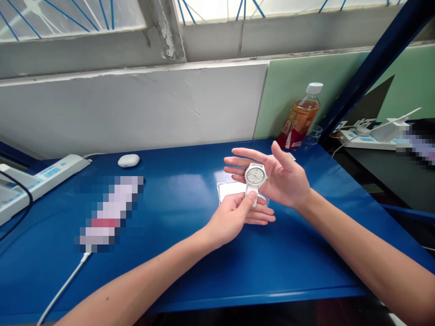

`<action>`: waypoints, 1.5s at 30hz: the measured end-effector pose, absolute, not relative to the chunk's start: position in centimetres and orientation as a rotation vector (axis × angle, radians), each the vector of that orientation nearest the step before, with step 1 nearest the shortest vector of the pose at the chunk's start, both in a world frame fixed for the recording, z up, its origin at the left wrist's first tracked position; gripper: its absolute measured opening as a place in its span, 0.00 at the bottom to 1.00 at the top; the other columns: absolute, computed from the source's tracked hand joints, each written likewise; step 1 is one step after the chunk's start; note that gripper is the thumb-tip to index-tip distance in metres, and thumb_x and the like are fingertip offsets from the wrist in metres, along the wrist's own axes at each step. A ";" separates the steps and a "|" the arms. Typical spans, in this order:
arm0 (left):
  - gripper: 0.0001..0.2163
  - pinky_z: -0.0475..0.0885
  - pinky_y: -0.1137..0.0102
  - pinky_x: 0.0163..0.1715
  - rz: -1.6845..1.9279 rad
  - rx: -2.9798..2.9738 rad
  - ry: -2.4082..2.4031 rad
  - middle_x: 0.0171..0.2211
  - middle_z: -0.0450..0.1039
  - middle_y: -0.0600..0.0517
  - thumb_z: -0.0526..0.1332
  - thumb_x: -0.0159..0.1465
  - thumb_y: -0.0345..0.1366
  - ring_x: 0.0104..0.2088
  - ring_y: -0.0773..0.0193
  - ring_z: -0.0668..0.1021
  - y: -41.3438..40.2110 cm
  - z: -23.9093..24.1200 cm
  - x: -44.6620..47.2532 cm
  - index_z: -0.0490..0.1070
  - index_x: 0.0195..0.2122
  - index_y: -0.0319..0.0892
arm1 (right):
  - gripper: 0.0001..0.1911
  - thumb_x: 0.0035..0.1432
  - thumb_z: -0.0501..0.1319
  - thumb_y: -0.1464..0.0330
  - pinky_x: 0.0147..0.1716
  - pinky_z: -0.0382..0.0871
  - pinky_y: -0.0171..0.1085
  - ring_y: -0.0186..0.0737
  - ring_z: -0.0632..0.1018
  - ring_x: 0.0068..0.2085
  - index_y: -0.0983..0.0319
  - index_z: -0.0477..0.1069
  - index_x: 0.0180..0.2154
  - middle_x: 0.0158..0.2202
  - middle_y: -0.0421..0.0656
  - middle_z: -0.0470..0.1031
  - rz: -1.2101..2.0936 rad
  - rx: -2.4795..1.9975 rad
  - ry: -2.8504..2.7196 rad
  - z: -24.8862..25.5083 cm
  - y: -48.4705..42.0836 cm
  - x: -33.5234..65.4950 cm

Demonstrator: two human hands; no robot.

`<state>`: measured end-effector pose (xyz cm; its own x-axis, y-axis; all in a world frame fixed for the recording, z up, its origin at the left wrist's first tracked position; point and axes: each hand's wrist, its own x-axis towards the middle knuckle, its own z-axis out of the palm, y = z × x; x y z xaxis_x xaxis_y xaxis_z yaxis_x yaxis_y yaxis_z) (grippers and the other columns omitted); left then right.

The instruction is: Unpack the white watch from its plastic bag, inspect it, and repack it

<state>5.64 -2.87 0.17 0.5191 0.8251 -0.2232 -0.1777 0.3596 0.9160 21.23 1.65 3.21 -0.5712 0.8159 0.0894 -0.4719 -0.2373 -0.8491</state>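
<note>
A white wristwatch (255,175) with a round pale dial faces up above the table. My left hand (234,216) pinches its strap between thumb and fingers. Behind the watch, my right hand (283,174) is held palm up, its fingers stretched out and spread and its thumb raised. The watch lies in front of the right palm and fingers; whether it touches them I cannot tell. Beneath both hands, a white flat item (226,189) in a clear cover is partly hidden on the table.
On the blue table (180,262) are a white earbud case (128,160), a blurred phone-like object (110,210) with a white cable (63,290), and a power strip (50,174) at left. A drink bottle (301,117) stands at back right beside a clear cup (313,135).
</note>
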 end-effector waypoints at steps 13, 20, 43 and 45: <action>0.27 0.79 0.58 0.42 0.733 1.052 0.762 0.36 0.82 0.38 0.61 0.63 0.59 0.37 0.49 0.85 -3.0 0.0 5.6 0.74 0.40 0.34 | 0.30 0.68 0.44 0.46 0.60 0.64 0.52 0.51 0.75 0.59 0.55 0.74 0.53 0.57 0.44 0.76 1.887 -0.536 -1.179 3.1 1.7 21.2; 0.26 0.79 0.58 0.41 0.757 1.058 0.758 0.35 0.82 0.38 0.61 0.64 0.57 0.37 0.49 0.85 -3.0 0.0 5.6 0.74 0.41 0.33 | 0.30 0.68 0.44 0.47 0.59 0.65 0.51 0.50 0.76 0.57 0.56 0.75 0.52 0.56 0.44 0.77 1.874 -0.545 -1.161 3.2 1.6 21.2; 0.16 0.76 0.63 0.45 1.085 1.610 1.011 0.40 0.81 0.44 0.57 0.71 0.47 0.42 0.54 0.83 -1.6 1.0 3.6 0.76 0.43 0.40 | 0.15 0.64 0.59 0.58 0.51 0.71 0.45 0.45 0.78 0.49 0.57 0.78 0.45 0.45 0.45 0.80 1.332 -0.755 -1.324 2.9 2.5 21.9; 0.13 0.74 0.65 0.41 1.129 1.798 1.124 0.38 0.81 0.46 0.56 0.71 0.44 0.39 0.55 0.82 -1.3 0.9 3.1 0.76 0.41 0.41 | 0.15 0.65 0.59 0.57 0.42 0.72 0.41 0.39 0.77 0.37 0.58 0.77 0.45 0.33 0.41 0.76 1.187 -0.847 -1.412 2.5 2.2 22.3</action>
<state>3.09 -1.29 0.89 0.2350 0.9258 0.2961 0.2923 -0.3578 0.8868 22.35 2.16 2.45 -0.1921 0.9432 0.2712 -0.1053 0.2549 -0.9612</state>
